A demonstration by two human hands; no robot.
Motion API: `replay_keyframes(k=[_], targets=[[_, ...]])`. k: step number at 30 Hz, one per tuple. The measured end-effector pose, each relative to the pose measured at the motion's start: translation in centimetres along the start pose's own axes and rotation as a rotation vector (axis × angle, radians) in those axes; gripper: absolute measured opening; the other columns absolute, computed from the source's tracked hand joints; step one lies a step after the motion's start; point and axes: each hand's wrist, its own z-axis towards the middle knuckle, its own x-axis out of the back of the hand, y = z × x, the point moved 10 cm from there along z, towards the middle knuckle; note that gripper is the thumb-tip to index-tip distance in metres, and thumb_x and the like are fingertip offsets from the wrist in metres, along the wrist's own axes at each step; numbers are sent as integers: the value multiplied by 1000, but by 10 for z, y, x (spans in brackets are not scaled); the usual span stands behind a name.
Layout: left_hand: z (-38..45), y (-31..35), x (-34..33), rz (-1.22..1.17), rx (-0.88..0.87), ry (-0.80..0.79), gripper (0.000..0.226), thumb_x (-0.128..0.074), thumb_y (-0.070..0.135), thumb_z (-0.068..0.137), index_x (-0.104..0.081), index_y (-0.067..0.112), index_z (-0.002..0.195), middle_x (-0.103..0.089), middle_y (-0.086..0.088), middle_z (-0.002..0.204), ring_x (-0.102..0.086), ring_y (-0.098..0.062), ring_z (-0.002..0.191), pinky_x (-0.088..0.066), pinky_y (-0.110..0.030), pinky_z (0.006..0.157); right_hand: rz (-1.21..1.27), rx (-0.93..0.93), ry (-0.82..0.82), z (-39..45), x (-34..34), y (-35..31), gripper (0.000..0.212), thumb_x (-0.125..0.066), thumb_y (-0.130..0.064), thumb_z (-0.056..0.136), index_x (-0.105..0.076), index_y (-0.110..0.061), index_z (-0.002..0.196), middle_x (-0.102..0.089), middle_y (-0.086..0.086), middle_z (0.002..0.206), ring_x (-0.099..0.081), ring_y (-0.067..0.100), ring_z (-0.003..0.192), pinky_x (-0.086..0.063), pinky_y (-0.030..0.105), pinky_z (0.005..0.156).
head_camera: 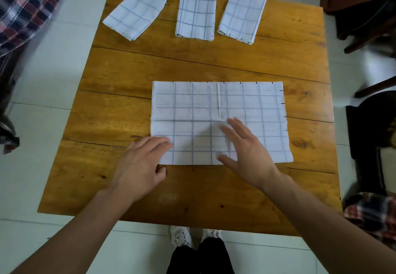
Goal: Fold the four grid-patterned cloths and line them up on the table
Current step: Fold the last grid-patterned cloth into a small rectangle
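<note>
Left edge: a red, white and dark plaid fabric (pixel 27 5) hangs at the upper left, off the bench; the floor there is pale tile (pixel 53 76)
Bench: a wooden bench (pixel 192 63) of wide planks carries all four grid-patterned cloths
Far row: three folded cloths lie along the far side; the left folded cloth (pixel 135 13) sits turned at an angle, apart from the others; the middle folded cloth (pixel 196 15) lies straight; the right folded cloth (pixel 242 17) lies just beside it, slightly tilted
Near cloth: the fourth cloth (pixel 214 106) lies flat and wide on the near half of the bench, well apart from the far row; a raised crease runs down its middle
Left hand: the left hand (pixel 139 162) lies at the cloth's near left corner; grip relaxed, fingers straight, fingertips on the cloth, thumb on the wood
Right hand: the right hand (pixel 244 151) rests flat on the cloth's near middle; grip spread, fingers splayed, pinching nothing
Right edge: dark chairs (pixel 368 29) stand beside the bench; more plaid fabric (pixel 372 213) shows lower right
</note>
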Motion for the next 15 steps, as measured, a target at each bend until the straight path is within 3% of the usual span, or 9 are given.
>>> replay_keyframes(k=[3, 8, 12, 15], targets=[[3, 8, 1, 57, 4, 25, 65, -83, 24, 64, -62, 22, 125, -59, 3, 130, -56, -19, 115, -48, -39, 92, -34, 24, -23, -6, -16, -19, 75, -63, -45, 92, -24, -26, 154, -10, -2, 165, -4, 17, 152, -19, 37, 118], [4, 7, 2, 120, -30, 83, 64, -84, 9, 58, -65, 17, 119, -62, -1, 127, -59, -22, 113, -47, -41, 92, 25, -5, -29, -9, -21, -15, 76, -67, -42, 89, -27, -27, 152, -10, -4, 164, -6, 17, 151, -30, 37, 115], [5, -2, 9, 22, 29, 175, 40, -81, 9, 62, -65, 19, 97, -65, -1, 117, -57, -23, 111, -39, -37, 91, 40, 3, -45, -4, -19, -13, 80, -70, -43, 86, -26, -30, 152, -6, -9, 164, -6, 14, 151, -35, 35, 112], [7, -2, 17, -29, 60, 229, 25, -74, 13, 70, -54, 23, 81, -62, 7, 91, -55, -19, 92, -29, -30, 84, 54, 21, -63, 3, -16, -12, 82, -69, -46, 86, -26, -28, 153, -6, -9, 164, -4, 12, 151, -28, 35, 116]])
